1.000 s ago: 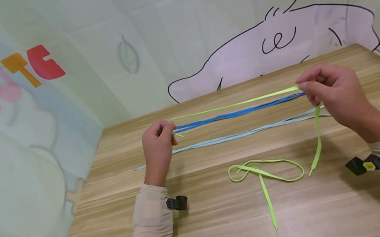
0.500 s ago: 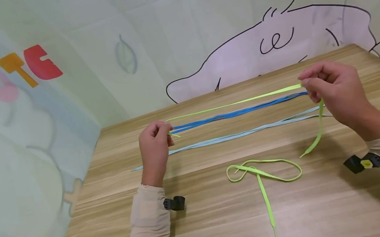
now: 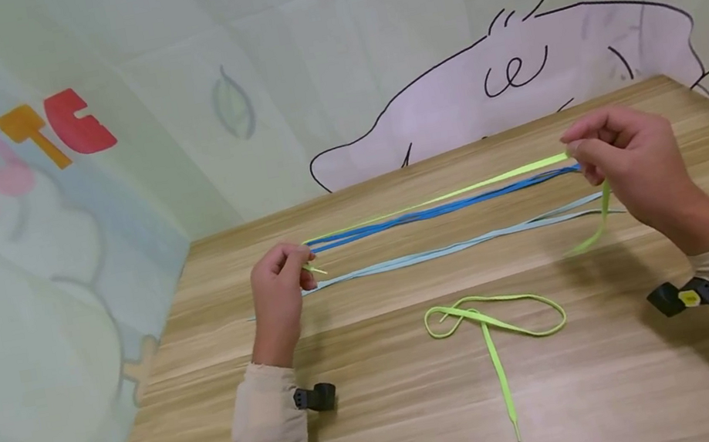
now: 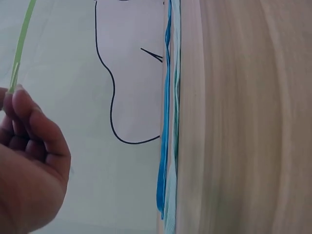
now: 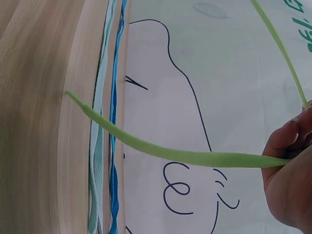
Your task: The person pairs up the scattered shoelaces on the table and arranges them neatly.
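Note:
A flat yellow-green shoelace [image 3: 462,192] is stretched between both hands above the table. My left hand [image 3: 278,292] pinches it near one end, and a short tip sticks out past the fingers. In the left wrist view the left hand [image 4: 34,156] has the lace between thumb and fingertip. At the other side my right hand [image 3: 635,174] pinches the lace, its loose tail hanging below. That tail [image 5: 195,157] curves across the right wrist view. Behind the held lace lie blue shoelaces [image 3: 437,212], side by side; nearer are light blue shoelaces [image 3: 430,253].
Another yellow-green shoelace [image 3: 515,296] lies loosely looped on the wooden table [image 3: 394,417], one end pointing toward the front. A printed cloth backdrop [image 3: 269,47] stands behind the table and along its left side.
My hands have drawn slightly farther apart, the left moving left and down, the right slightly right and up. The lace's hanging tail has swung up. The looped lace stays put.

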